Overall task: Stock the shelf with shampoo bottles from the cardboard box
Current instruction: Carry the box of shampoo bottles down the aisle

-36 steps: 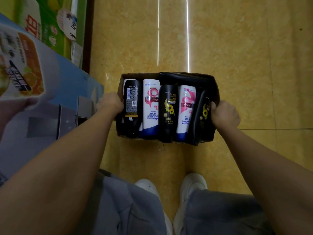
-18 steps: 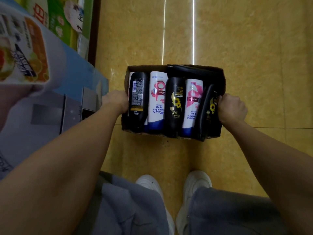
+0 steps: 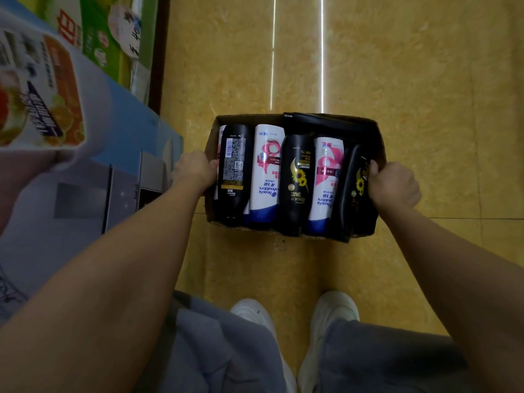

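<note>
The box (image 3: 295, 120) hangs above the tiled floor (image 3: 397, 80), ahead of white shoes (image 3: 255, 313). The left hand (image 3: 195, 170) and right hand (image 3: 394, 185) clamp its side walls. Left of it stand printed cartons (image 3: 42, 89). Inside lie Rejoice bottles (image 3: 296, 182) and Head & Shoulders bottles (image 3: 266, 171).

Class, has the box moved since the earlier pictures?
No. The box keeps its near edge just past the floor joint, as before.
</note>
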Tool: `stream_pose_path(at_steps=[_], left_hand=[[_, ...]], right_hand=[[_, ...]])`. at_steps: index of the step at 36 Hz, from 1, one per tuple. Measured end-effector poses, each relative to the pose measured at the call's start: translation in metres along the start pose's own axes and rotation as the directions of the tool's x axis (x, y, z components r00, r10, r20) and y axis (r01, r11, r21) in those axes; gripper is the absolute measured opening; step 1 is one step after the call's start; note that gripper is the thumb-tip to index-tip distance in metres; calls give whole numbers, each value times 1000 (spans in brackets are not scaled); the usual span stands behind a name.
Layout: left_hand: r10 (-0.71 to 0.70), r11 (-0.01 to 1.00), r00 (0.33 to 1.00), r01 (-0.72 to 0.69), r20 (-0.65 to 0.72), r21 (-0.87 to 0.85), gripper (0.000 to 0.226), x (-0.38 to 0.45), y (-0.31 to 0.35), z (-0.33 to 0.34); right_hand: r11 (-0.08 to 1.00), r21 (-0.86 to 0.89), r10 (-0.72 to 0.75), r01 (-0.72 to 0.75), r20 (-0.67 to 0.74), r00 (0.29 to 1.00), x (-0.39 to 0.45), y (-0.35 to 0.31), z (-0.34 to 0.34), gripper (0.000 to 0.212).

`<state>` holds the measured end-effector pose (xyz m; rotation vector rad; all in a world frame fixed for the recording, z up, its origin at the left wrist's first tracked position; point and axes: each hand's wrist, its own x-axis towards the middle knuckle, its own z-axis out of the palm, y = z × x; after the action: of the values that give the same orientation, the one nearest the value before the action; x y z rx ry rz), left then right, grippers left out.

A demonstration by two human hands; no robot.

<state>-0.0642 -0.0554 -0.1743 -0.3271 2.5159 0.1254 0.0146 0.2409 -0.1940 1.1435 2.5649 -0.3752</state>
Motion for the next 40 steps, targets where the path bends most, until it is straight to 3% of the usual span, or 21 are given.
stream_pose_path(at_steps=[12,24,32,40], left_hand=[[172,908,985,-168,24,383,22,-5,9,0],[234,911,971,-237,50,336,25,-35,9,-18],[224,913,973,-227,46,338,26,-102,14,-88],[184,921,982,-190,52,340,27,-203,24,-219]], right_hand=[[955,-182,-237,234,2,971,1,4,0,45],[952,-115,-280,284,49,959,-14,18,-23,45],[956,-76,-282,285,50,958,-48,19,-110,44],[949,-57,-308,311,66,949,-107,8,-262,44]])
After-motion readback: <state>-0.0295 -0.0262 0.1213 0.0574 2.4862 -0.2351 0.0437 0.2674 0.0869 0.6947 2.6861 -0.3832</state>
